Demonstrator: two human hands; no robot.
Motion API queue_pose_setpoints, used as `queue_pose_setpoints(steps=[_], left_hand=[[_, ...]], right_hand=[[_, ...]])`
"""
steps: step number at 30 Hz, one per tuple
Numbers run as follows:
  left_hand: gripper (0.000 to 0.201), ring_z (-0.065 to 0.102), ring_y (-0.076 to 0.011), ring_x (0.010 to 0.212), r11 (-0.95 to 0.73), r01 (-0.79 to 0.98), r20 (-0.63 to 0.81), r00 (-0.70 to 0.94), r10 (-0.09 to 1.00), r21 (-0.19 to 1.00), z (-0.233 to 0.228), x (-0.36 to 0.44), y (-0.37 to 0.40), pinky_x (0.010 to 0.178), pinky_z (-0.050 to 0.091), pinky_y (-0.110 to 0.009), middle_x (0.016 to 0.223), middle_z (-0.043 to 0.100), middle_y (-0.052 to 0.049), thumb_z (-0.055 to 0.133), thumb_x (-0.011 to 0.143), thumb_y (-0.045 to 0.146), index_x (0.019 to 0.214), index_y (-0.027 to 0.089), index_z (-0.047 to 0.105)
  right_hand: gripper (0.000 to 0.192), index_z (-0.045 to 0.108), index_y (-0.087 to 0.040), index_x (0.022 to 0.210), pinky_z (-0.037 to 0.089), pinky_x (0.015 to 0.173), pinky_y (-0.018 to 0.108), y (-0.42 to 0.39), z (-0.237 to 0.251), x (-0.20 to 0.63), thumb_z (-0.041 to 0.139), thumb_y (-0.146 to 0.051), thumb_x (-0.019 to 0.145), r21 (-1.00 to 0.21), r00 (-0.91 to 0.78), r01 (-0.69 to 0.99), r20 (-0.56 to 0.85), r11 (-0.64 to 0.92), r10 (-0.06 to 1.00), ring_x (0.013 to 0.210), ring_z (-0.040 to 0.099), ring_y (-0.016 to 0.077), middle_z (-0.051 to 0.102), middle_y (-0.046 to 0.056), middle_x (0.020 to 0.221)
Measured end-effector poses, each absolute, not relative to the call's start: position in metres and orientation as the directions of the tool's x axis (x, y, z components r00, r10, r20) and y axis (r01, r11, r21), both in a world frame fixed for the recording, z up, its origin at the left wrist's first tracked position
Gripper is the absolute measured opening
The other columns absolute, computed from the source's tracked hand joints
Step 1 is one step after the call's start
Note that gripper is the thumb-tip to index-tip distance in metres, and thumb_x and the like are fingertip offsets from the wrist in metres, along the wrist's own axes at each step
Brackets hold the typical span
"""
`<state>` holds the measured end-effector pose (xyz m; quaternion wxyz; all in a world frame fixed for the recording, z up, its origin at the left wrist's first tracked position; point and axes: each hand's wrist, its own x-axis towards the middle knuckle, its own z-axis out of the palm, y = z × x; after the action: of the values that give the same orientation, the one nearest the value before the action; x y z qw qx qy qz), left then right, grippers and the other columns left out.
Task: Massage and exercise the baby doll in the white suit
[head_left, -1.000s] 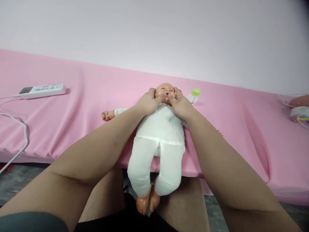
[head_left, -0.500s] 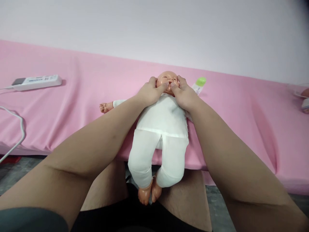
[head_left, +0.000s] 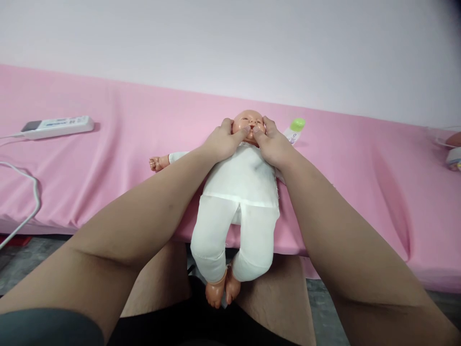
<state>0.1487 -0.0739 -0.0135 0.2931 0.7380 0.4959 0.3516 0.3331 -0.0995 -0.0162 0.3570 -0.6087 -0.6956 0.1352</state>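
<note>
A baby doll (head_left: pixel 241 192) in a white suit lies on its back on the pink sheet (head_left: pixel 118 144), legs hanging over the near edge above my knees. My left hand (head_left: pixel 219 142) cups the left side of the doll's head, thumb pressed on its cheek near the mouth. My right hand (head_left: pixel 272 144) cups the other side, thumb on the opposite cheek. Both thumbs nearly meet below the doll's nose. The doll's left arm sticks out sideways; its other arm is hidden under my right forearm.
A small white tube with a green cap (head_left: pixel 295 129) lies just right of the doll's head. A white power strip (head_left: pixel 57 126) with its cable (head_left: pixel 29 202) sits at the far left. Some items with cords (head_left: pixel 452 149) rest at the right edge. A white wall runs behind.
My thumbs have stayed pressed on the doll's cheeks, shifting slightly. The view has shifted a little; the doll itself has not moved on the sheet.
</note>
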Motion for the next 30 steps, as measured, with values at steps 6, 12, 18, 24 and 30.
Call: queue_pose_setpoints(steps=[6,12,18,24,30], left_hand=[[0.062,0.058,-0.0298,0.114,-0.333,0.514,0.227,0.26,0.939,0.79,-0.0145,0.1483,-0.0725,0.096,0.042,-0.038,0.129,0.063,-0.014,0.046,0.083,0.069,0.124,0.022,0.049],[0.061,0.058,-0.0295,0.115,-0.323,0.537,0.219,0.249,0.943,0.779,-0.0136,0.1495,-0.0719,0.096,0.041,-0.037,0.128,0.063,-0.014,0.045,0.084,0.067,0.124,0.022,0.049],[0.061,0.059,-0.0296,0.113,-0.336,0.532,0.233,0.254,0.939,0.777,-0.0149,0.1488,-0.0713,0.094,0.042,-0.037,0.129,0.063,-0.014,0.045,0.083,0.069,0.123,0.022,0.049],[0.061,0.058,-0.0293,0.115,-0.34,0.544,0.232,0.26,0.937,0.767,-0.0139,0.1486,-0.0722,0.095,0.041,-0.037,0.129,0.062,-0.014,0.044,0.084,0.069,0.122,0.022,0.049],[0.062,0.058,-0.0301,0.113,-0.358,0.521,0.246,0.273,0.93,0.775,-0.0156,0.1478,-0.0706,0.095,0.041,-0.039,0.127,0.063,-0.014,0.044,0.083,0.071,0.121,0.023,0.05]], right_hand=[[0.077,0.023,-0.025,0.155,0.029,0.115,0.057,-0.1031,-0.0112,0.3283,0.038,-0.067,0.091,-0.682,0.096,0.726,0.227,0.088,0.969,0.138,0.041,0.0351,0.04,0.007,0.153],[0.079,0.024,-0.024,0.155,0.029,0.116,0.055,-0.1035,-0.0109,0.3283,0.039,-0.067,0.09,-0.683,0.093,0.725,0.231,0.093,0.968,0.138,0.041,0.0348,0.038,0.008,0.154],[0.077,0.026,-0.026,0.154,0.028,0.116,0.055,-0.1024,-0.0129,0.3294,0.038,-0.068,0.09,-0.671,0.082,0.732,0.261,0.119,0.962,0.138,0.041,0.0344,0.041,0.007,0.152],[0.079,0.024,-0.024,0.155,0.028,0.116,0.054,-0.1039,-0.0111,0.3283,0.038,-0.068,0.09,-0.674,0.092,0.732,0.237,0.096,0.967,0.138,0.04,0.0347,0.04,0.008,0.153],[0.08,0.023,-0.024,0.155,0.029,0.116,0.054,-0.1044,-0.0105,0.3279,0.037,-0.068,0.091,-0.673,0.097,0.735,0.219,0.079,0.971,0.139,0.04,0.0343,0.039,0.009,0.153]])
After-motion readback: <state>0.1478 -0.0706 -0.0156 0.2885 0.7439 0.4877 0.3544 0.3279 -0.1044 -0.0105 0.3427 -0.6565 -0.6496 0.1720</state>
